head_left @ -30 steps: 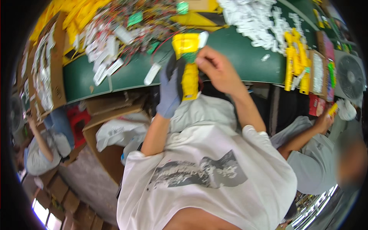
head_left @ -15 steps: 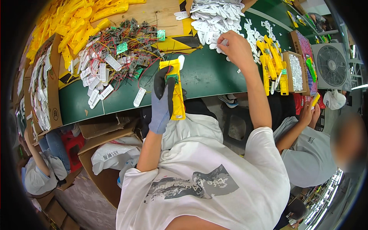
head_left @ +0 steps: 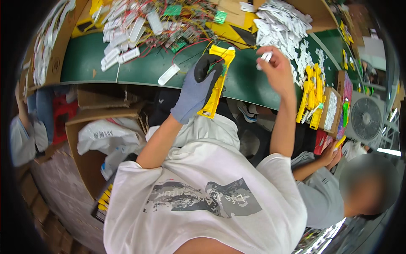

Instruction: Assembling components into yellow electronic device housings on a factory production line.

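My left hand [head_left: 192, 92], in a grey glove with dark fingers, is closed around a long yellow plastic housing [head_left: 217, 94]. The housing is held tilted above the table's front edge, its hollow side up. Part of a green circuit board [head_left: 223, 70] shows inside it beside my fingertips, with thin wires close by. My bare right hand [head_left: 280, 75] is raised to the right of the housing, pinching a small white plastic piece [head_left: 265, 58] between thumb and fingers. The two hands are apart. Beyond the right hand lies a heap of white plastic parts [head_left: 281, 25].
On the green table [head_left: 86, 63] lie wired circuit boards [head_left: 190, 31] and white rectangular cases [head_left: 136, 30]. Yellow housings [head_left: 312, 91] stand at the right, beside a box of small white parts [head_left: 330, 111]. A co-worker [head_left: 317, 199] sits at the right. An open carton [head_left: 86, 156] stands below the table.
My right hand has come away from the white heap with a white piece in its fingers. The yellow housing has tilted, its far end leaning right. The whole view has shifted.
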`<state>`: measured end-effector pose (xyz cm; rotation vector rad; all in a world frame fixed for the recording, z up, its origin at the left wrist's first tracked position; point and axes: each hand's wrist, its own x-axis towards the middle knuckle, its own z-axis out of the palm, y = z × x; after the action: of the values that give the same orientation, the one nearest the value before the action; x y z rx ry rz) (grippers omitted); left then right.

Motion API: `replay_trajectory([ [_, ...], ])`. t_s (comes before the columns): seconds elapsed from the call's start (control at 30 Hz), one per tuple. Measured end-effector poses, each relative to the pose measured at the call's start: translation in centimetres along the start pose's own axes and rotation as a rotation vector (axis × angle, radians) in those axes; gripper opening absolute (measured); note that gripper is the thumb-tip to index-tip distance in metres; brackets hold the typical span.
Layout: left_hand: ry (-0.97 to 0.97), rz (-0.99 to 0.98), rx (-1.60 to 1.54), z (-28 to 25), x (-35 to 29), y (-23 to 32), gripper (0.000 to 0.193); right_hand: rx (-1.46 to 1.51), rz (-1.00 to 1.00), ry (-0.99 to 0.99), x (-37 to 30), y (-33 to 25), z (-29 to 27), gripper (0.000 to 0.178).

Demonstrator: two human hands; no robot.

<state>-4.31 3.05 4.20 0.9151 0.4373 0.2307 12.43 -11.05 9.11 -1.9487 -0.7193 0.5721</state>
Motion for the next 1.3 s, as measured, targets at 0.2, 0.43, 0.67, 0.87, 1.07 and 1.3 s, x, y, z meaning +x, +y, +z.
replay_trajectory([
  [0.2, 0.059, 0.237, 0.179, -0.7, 0.0, -1.1, 0.019, 0.804, 0.047, -0.136, -4.8, 1.6, 6.8, 0.018],
  [0.43, 0.058, 0.236, 0.324, -0.1, -0.5, -0.9, 0.02, 0.566, 0.174, -0.167, -5.2, 0.8, 6.5, 0.01],
  [0.67, 0.113, 0.34, 0.426, 0.4, -0.5, -0.9, 0.021, 0.596, 0.052, -0.107, -4.1, 1.6, 7.5, 0.032],
  [0.87, 0.27, 0.417, 0.349, 0.3, -0.3, -1.8, 0.02, 0.688, 0.037, -0.014, -4.8, 1.2, 10.0, 0.042],
  [1.07, 0.237, 0.323, 0.406, 0.5, -0.4, -1.2, 0.022, 0.53, -0.187, 0.047, -5.2, 1.5, 10.2, 0.042],
  [1.3, 0.242, 0.459, 0.575, 0.8, -0.5, -1.3, 0.02, 0.63, -0.05, 0.079, -5.6, 0.8, 9.7, 0.036],
])
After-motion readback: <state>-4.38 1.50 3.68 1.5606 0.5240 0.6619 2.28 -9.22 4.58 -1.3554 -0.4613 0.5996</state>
